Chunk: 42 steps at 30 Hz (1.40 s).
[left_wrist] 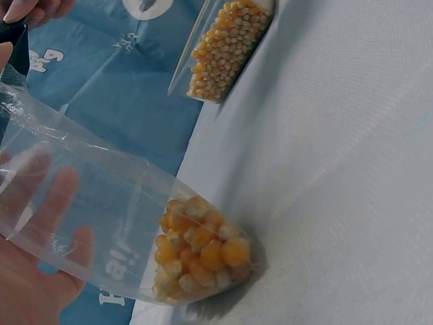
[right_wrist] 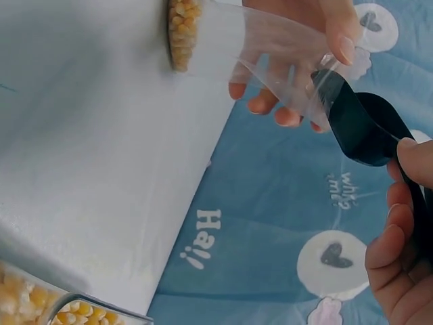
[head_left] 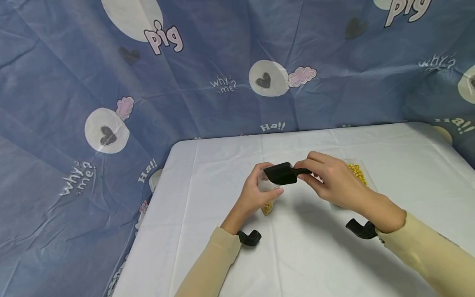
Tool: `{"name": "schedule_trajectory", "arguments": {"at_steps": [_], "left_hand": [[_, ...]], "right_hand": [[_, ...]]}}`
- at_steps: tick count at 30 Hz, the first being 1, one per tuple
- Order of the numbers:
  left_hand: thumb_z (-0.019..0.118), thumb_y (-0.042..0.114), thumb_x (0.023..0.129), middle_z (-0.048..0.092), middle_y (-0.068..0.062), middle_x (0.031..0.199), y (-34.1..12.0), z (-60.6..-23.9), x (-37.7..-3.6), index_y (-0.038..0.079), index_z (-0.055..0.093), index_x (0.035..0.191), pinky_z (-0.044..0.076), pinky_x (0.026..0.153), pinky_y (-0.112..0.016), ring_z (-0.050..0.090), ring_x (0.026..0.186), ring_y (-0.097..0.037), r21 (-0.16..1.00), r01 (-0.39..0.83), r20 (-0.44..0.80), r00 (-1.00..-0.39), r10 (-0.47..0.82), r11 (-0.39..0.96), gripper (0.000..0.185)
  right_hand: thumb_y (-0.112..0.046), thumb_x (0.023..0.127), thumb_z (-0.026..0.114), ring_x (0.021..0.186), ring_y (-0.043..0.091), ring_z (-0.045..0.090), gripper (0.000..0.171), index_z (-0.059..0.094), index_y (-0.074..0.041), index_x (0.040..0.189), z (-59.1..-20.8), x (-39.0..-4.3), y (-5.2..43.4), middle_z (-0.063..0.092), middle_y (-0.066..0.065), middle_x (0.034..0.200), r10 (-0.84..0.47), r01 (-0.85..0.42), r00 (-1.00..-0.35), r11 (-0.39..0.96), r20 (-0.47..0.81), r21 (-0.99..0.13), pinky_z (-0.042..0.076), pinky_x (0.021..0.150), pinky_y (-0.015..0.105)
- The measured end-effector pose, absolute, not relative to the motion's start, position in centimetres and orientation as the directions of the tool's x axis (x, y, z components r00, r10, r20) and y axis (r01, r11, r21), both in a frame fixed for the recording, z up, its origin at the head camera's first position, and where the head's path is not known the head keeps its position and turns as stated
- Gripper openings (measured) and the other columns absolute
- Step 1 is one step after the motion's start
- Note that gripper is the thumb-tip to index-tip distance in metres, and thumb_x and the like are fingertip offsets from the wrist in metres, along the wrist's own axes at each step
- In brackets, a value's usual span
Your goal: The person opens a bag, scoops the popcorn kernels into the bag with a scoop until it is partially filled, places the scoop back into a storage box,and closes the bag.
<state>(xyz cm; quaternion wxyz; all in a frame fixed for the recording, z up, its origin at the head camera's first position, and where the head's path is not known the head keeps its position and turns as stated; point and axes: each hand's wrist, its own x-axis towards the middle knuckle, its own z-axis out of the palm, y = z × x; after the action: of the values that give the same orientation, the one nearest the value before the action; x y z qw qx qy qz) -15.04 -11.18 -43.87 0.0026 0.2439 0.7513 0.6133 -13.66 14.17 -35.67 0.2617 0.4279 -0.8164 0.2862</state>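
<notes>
My left hand point(head_left: 256, 192) grips a clear plastic bag point(left_wrist: 128, 223) that stands on the white table point(head_left: 304, 255), with yellow corn kernels point(left_wrist: 199, 254) in its bottom. My right hand point(head_left: 334, 181) pinches the handle of a black scoop point(head_left: 283, 173), whose mouth is tipped at the bag's open top. In the right wrist view the scoop point(right_wrist: 362, 128) touches the bag's rim point(right_wrist: 318, 78), and the left hand's fingers point(right_wrist: 270, 101) show through the plastic. A clear tray of corn kernels point(head_left: 356, 171) lies behind the right hand.
The tray of kernels point(left_wrist: 226, 47) sits near the table's far edge. A blue printed cloth point(head_left: 148, 82) hangs behind and left of the table. Black wrist mounts point(head_left: 249, 237) sit on both cream sleeves.
</notes>
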Motion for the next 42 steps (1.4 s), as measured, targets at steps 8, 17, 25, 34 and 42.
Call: {"name": "schedule_trajectory", "arguments": {"at_steps": [8,17,25,34,42], "left_hand": [[0.082,0.022,0.085,0.061,0.002,0.127,-11.3,-44.1,-15.2,0.027,0.049,0.14,0.039,0.104,-0.049,0.054,0.12,-0.018,0.925,0.361,0.296,-0.884,0.363,0.123,0.064],[0.081,0.014,0.085,0.062,-0.007,0.12,-11.1,-44.1,-15.3,0.018,0.049,0.138,0.041,0.105,-0.047,0.057,0.117,-0.023,0.908,0.406,0.348,-0.869,0.352,0.103,0.062],[0.078,0.004,0.084,0.061,-0.018,0.122,-10.8,-43.0,-14.7,0.009,0.048,0.138,0.039,0.103,-0.056,0.056,0.118,-0.036,0.909,0.407,0.352,-0.865,0.357,0.09,0.062],[0.077,0.005,0.086,0.06,-0.023,0.123,-10.8,-40.9,-13.7,0.006,0.044,0.143,0.038,0.104,-0.056,0.055,0.113,-0.045,0.915,0.398,0.346,-0.856,0.385,0.061,0.065],[0.077,0.006,0.084,0.06,-0.019,0.128,-11.1,-41.3,-14.0,0.01,0.04,0.148,0.033,0.105,-0.063,0.054,0.12,-0.037,0.928,0.366,0.312,-0.866,0.391,0.071,0.074]], "right_hand": [[-0.004,0.081,0.082,0.068,0.001,0.05,0.029,0.073,-0.014,0.107,-35.6,-13.6,14.9,0.058,-0.01,0.086,-0.513,-0.831,-0.524,0.485,0.68,-0.274,0.041,0.059,0.015],[-0.008,0.086,0.079,0.066,-0.001,0.047,0.025,0.073,-0.016,0.108,-35.1,-13.1,16.4,0.058,-0.014,0.09,-0.446,-0.768,-0.602,0.55,0.663,-0.328,0.04,0.059,0.016],[-0.004,0.084,0.08,0.064,0.0,0.043,0.028,0.074,-0.016,0.108,-35.4,-13.3,18.1,0.058,-0.015,0.087,-0.357,-0.72,-0.653,0.566,0.668,-0.401,0.035,0.056,0.016],[-0.004,0.083,0.082,0.063,0.0,0.042,0.03,0.074,-0.018,0.108,-35.4,-13.4,20.1,0.06,-0.016,0.088,-0.276,-0.648,-0.704,0.627,0.654,-0.432,0.033,0.053,0.017],[-0.008,0.087,0.078,0.061,0.003,0.044,0.024,0.075,-0.018,0.109,-35.3,-14.1,21.5,0.061,-0.015,0.089,-0.237,-0.579,-0.752,0.684,0.615,-0.444,0.035,0.056,0.019]]}}
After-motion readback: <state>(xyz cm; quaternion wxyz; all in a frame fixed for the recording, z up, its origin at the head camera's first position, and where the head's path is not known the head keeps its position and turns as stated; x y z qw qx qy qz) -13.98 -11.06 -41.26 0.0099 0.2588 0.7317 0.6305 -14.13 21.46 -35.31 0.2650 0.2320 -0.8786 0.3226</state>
